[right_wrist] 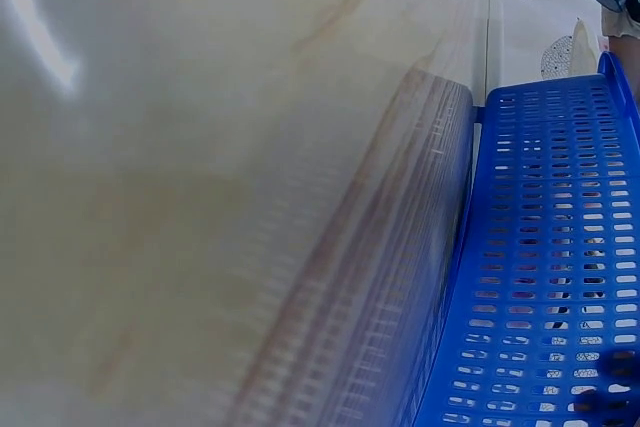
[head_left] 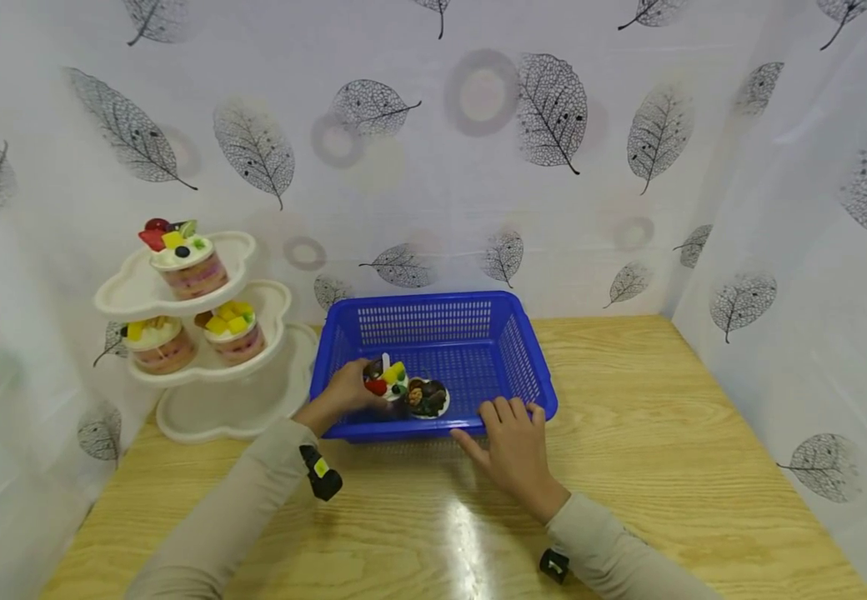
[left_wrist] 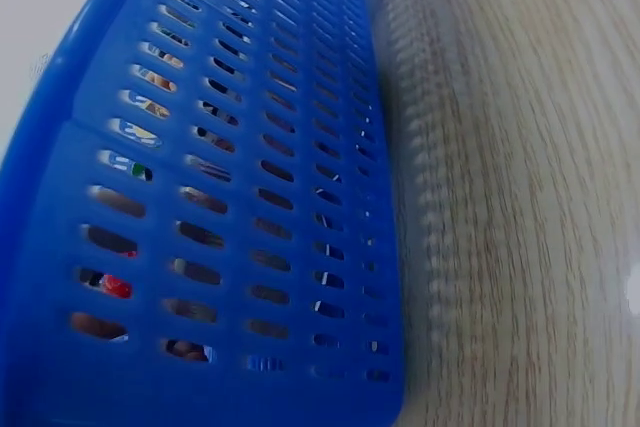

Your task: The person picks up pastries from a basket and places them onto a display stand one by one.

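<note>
The round dessert cup [head_left: 396, 380] with a white top and red, yellow and dark fruit pieces is inside the blue perforated plastic basket [head_left: 433, 431], near its left near corner. The left hand [head_left: 349, 388] grips this cup from the left; part of its side is hidden. In judgement, the cup is light and firm-walled, possibly slippery, its raised topping the fragile part; hold is best taken low on the side wall, clear of the fruit. Just right of it is a round cup [head_left: 428, 398] topped with brown and dark pieces. The right hand [head_left: 512, 450] rests over the basket's near rim, right of centre; whether its fingers clamp cannot be told. The basket stands on a pale wood-grain table [head_left: 628, 400]. To the left, a white, scalloped, three-tier stand [head_left: 238, 412] bears three clear-sided dessert cups [head_left: 197, 278]. Beyond hangs a white leaf-printed sheet [head_left: 433, 192].
</note>
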### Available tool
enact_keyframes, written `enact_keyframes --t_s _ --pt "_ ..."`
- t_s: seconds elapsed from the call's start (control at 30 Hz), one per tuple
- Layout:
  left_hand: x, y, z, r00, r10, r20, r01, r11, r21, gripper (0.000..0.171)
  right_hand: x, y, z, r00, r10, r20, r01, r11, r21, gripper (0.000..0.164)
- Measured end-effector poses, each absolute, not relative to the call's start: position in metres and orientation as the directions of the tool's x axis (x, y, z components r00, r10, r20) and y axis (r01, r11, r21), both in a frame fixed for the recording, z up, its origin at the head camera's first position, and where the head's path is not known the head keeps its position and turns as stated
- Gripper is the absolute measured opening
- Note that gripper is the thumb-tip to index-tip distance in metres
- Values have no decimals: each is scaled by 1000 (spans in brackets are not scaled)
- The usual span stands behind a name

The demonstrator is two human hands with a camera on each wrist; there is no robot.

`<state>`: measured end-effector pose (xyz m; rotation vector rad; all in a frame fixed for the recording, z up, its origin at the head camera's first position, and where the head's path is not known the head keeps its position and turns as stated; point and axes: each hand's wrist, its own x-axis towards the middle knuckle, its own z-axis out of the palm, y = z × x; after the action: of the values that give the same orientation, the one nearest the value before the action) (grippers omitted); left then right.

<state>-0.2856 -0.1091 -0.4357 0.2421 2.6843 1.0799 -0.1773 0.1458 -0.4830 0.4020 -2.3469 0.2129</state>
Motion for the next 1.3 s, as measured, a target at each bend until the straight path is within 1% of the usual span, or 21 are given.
enact_keyframes --t_s 0.13,0.3,0.53,0.73,0.83,1.0,1.23,1.3 --pt "-286 -108 -435 -957 248 -151 57 672 738 74 -177 146 -483 -690 -227 687 -342 939 -33 55" --pt "-288 -109 -438 -955 261 -140 50 606 794 76 -176 145 -482 -704 -226 673 -338 940 -39 53" --pt "-288 -110 -438 -964 254 -76 57 479 876 77 -176 145 -483 -688 -224 690 -349 936 -44 54" --pt "-286 -112 -432 -968 251 -27 70 369 927 80 -178 146 -485 -681 -220 698 -352 935 -49 62" --pt "-286 -114 -429 -972 236 -14 66 328 942 82 -178 146 -485 -697 -217 683 -346 937 -56 65" --pt "-286 -121 -421 -980 197 -10 43 261 965 80 -178 147 -485 -705 -214 676 -345 936 -63 68" --pt "-281 -135 -410 -989 144 34 69 244 967 80 -178 147 -485 -707 -214 674 -344 937 -63 65" --pt "-278 -140 -407 -989 136 51 84 246 966 77 -178 146 -485 -710 -215 671 -344 937 -63 65"
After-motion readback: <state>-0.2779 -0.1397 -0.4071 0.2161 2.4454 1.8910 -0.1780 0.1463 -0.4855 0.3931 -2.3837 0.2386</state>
